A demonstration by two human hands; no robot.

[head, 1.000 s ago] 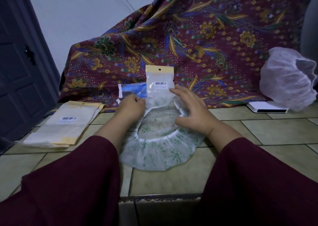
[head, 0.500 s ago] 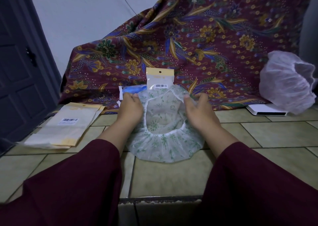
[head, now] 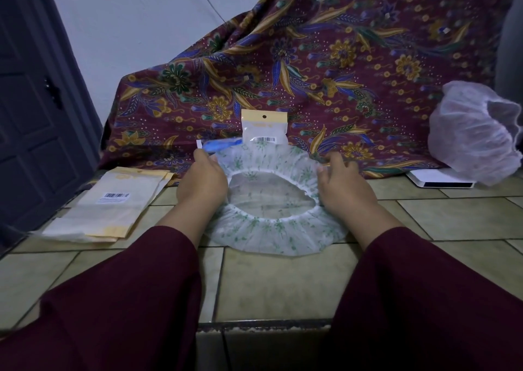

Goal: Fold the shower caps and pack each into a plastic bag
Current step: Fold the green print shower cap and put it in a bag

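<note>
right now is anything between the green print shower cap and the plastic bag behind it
Nothing visible. Both hands, left and right, hold the shower cap by its sides, and its far edge already overlaps the plastic bag leaning on the patterned cloth.

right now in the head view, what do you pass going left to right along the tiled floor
door → flat bags → left hand → green-print cap → right hand → white box → white cap

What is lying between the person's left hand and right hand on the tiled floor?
In the head view, the white shower cap with green print lies between the left hand and right hand, its elastic opening facing up.
</note>
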